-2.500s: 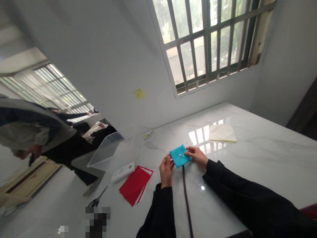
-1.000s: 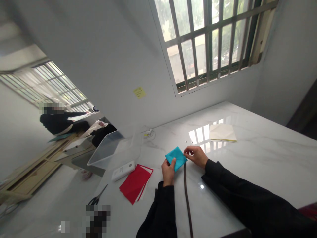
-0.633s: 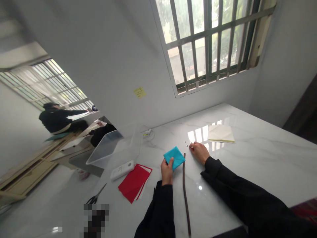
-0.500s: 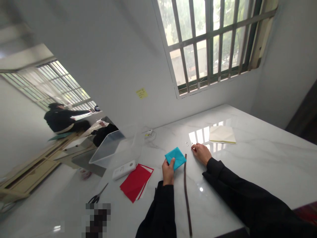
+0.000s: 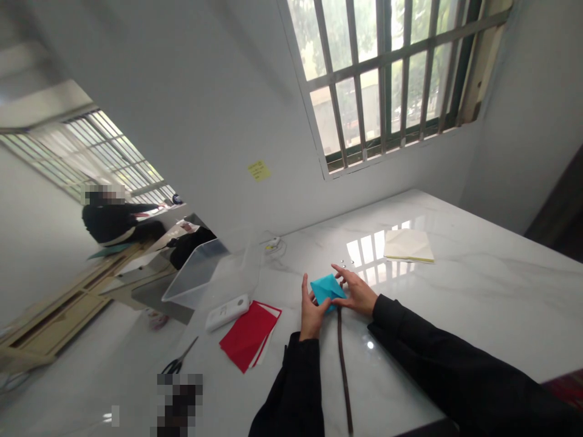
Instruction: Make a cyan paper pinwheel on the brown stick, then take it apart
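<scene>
A folded square of turquoise paper (image 5: 326, 287), like an envelope with creased flaps, is held between both hands above the white tabletop. My left hand (image 5: 312, 312) grips its lower left side, thumb on top and index finger stretched upward. On its right side my right hand (image 5: 358, 292) pinches the lower right edge with the thumb, its index finger reaching out past the far corner. Just beyond that hand lie several tiny shiny beads (image 5: 344, 266). A thin brown stick (image 5: 342, 364) lies under the paper and runs toward me.
Red paper sheets (image 5: 249, 334) lie left, beside a white power strip-like box (image 5: 228, 312) and black scissors (image 5: 179, 359). A clear plastic bin (image 5: 195, 273) stands behind. Cream paper (image 5: 409, 245) lies right. A person (image 5: 112, 221) sits far left.
My right hand has left the spot by the beads and moved left onto the turquoise paper. The paper has shifted slightly right and turned, and my left index finger now extends.
</scene>
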`<state>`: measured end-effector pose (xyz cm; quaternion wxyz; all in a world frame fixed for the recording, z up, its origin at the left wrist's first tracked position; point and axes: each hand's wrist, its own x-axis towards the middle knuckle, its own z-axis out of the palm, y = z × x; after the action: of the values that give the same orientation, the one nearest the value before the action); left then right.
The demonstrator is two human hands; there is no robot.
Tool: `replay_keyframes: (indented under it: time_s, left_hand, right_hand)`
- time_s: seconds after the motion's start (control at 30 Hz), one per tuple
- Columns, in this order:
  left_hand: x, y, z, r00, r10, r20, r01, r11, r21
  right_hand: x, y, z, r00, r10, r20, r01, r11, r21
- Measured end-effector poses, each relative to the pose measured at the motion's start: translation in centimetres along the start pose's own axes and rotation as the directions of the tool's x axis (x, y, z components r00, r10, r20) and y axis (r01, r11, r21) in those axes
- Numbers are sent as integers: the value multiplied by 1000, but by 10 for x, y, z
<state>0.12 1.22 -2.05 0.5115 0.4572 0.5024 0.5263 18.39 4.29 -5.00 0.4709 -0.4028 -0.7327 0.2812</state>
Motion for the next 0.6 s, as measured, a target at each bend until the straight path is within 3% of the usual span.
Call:
replay_keyframes:
  time_s: [0.2, 0.37, 0.6]
  left_hand:
    - [3, -2, -1, 993, 90, -78, -85, 994, 66]
    - [-2, 2, 5, 986, 164, -30, -160, 981, 110]
    - [7, -5, -1, 989, 55, -139, -45, 996, 78]
  right_hand:
    - [2, -6, -4, 993, 96, -62, -92, 994, 59]
    - [4, -11, -6, 975, 127, -184, -122, 992, 38]
    - [4, -14, -10, 958, 141, -251, -139, 990, 26]
